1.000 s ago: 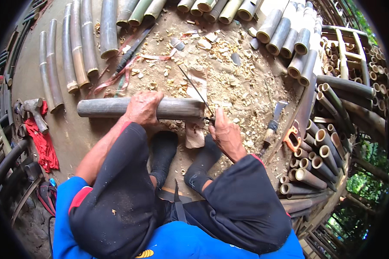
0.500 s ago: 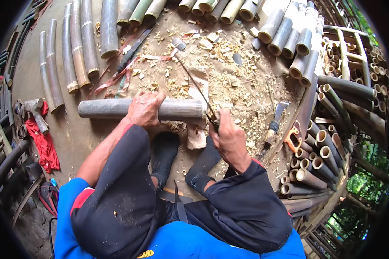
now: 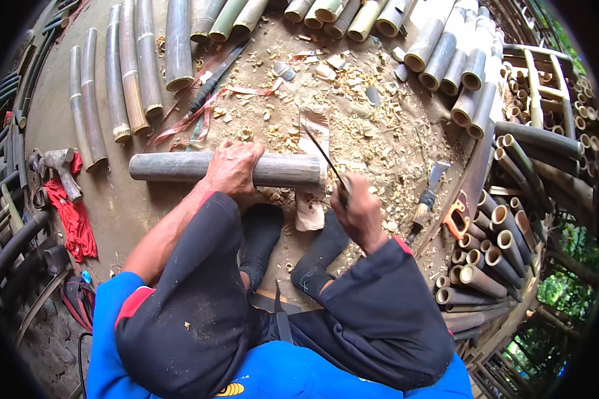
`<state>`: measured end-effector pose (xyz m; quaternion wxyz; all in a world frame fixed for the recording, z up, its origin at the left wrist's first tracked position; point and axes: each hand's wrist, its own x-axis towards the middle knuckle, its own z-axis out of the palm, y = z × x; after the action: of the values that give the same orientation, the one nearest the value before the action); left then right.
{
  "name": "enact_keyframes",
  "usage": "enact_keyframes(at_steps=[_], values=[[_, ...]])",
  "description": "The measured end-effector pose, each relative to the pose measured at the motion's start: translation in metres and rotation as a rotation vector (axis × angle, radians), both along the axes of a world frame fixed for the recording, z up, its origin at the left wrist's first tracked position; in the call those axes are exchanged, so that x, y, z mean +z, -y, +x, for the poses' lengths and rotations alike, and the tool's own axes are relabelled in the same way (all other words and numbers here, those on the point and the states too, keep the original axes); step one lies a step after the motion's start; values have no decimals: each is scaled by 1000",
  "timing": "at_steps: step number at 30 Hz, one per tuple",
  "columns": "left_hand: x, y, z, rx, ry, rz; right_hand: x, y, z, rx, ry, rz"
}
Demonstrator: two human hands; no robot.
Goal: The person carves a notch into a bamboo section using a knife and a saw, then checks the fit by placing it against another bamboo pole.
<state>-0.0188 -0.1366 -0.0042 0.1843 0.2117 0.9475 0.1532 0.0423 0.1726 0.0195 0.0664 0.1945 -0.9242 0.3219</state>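
A grey bamboo section [image 3: 173, 166] lies crosswise on the ground in front of my knees. My left hand [image 3: 231, 167] is clamped over its middle, pressing it down. My right hand [image 3: 359, 209] grips the handle of a long thin blade [image 3: 324, 155], which slants up and to the left above the bamboo's right cut end. A flat wooden block [image 3: 311, 211] lies under that end, between my dark-socked feet and the bamboo.
Rows of cut bamboo tubes [image 3: 136, 73] lie at the back and stack on the right [image 3: 486, 266]. Wood chips [image 3: 373, 126] cover the ground. A hatchet [image 3: 427, 199], an orange-handled saw [image 3: 456, 219], a hammer [image 3: 63, 169] on a red cloth [image 3: 73, 219] and a machete [image 3: 216, 73] lie around.
My right hand has lifted the blade from low beside the bamboo's right end to a raised slant above it. The left hand has kept its hold on the bamboo.
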Motion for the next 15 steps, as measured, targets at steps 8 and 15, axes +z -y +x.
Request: enact_keyframes(at_steps=[8,15], values=[[-1,-1,9,17,-39,-4,55,13,-9,18,206,92],[-9,-4,14,20,-179,14,-9,-12,-10,23,203,402]])
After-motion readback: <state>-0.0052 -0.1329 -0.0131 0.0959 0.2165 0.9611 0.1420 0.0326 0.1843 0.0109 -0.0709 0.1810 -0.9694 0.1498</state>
